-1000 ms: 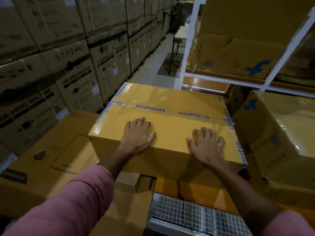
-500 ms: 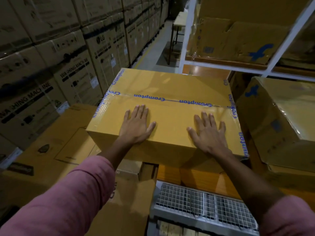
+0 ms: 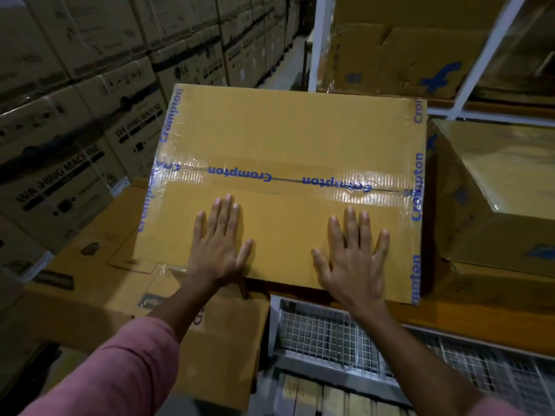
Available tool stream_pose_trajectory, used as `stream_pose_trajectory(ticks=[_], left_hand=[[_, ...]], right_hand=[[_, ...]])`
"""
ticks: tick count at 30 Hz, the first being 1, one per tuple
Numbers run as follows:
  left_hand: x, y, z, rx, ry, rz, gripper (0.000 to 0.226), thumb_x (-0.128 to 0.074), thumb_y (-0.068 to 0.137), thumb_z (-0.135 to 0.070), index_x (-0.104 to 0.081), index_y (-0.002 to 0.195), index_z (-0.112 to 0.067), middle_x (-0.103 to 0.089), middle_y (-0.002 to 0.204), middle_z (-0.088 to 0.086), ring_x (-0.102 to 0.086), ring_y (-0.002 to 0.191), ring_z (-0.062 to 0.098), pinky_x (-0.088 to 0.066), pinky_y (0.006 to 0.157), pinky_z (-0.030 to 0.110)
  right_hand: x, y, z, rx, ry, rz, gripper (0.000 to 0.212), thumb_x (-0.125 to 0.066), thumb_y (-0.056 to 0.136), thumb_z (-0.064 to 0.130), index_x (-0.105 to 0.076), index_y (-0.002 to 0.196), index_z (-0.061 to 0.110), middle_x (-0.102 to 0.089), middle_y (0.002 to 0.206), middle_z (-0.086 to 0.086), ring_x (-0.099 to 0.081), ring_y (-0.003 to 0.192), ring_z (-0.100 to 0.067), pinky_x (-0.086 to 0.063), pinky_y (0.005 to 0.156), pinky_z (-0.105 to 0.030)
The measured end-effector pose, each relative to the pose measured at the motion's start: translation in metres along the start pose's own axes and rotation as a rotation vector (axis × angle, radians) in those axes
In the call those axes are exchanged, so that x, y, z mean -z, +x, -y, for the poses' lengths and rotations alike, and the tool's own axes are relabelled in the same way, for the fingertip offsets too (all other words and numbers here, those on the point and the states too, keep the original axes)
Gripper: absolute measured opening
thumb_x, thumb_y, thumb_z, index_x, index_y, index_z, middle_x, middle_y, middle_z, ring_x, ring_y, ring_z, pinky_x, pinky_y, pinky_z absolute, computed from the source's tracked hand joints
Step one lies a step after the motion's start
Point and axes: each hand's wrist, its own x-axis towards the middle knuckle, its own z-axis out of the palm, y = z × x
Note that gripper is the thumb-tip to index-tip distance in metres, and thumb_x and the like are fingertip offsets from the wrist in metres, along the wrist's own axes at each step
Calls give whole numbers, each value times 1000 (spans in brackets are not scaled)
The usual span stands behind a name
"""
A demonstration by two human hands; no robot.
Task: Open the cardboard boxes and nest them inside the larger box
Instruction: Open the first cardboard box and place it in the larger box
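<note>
2 hands (image 3: 285,253), seemingly flat, atop taped box (image 3: 288,136)

Orange shelf deck (image 3: 468,331) over a wire mesh panel (image 3: 345,334), carrying the taped Crompton box (image 3: 288,139), near edge hanging past the deck's front. Just right of it, a plastic-wrapped box (image 3: 498,181) on a flattened carton (image 3: 492,280). White rack frame (image 3: 315,43) behind.

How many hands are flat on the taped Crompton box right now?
2. The left hand lies flat on the near-left part of the Crompton box; the right hand lies flat on its near-right part, both short of the tape seam.
</note>
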Motion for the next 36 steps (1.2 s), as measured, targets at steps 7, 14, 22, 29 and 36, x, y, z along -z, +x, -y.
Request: stream_pose_trajectory(ticks=[7,14,22,29,36], left_hand=[[-12,13,-3,13,54,-54,82,-30,98,-56,-15,162,-6,-5,170,11,-5,157,27,-17,122,58],[-43,58,3,-16,50,-108,84,-36,98,-54,-13,161,-5,-3,170,14,-3,157,30,-13,123,59],[-107,93,3,-67,-23,-208,80,-40,101,-52,-16,159,-2,-11,167,23,-13,154,40,-18,118,67],[-131,93,8,-61,-30,-162,87,-49,98,-55,-12,159,-4,-5,167,20,0,156,36,-15,120,65],[-108,79,0,-17,-85,-98,78,-44,97,-52,-23,156,-6,-13,164,18,-14,152,38,-27,116,65]], right_hand=[[-13,19,-9,16,-42,-34,80,-30,98,65,-15,163,21,8,171,-11,7,157,-34,-6,118,-69],[-43,60,-16,11,-48,-122,81,-31,98,64,-14,163,19,3,171,-13,3,157,-36,-8,117,-71],[-107,95,-29,1,-103,-232,87,-46,97,63,-13,161,15,-12,168,-22,-10,154,-45,-12,114,-76],[-133,87,-24,1,-136,-248,85,-49,98,65,-19,159,14,-15,165,-22,-15,151,-49,-15,113,-77],[-115,72,-21,25,-111,-222,82,-62,91,50,-32,158,12,-17,165,-21,-16,151,-47,-17,114,-73]])
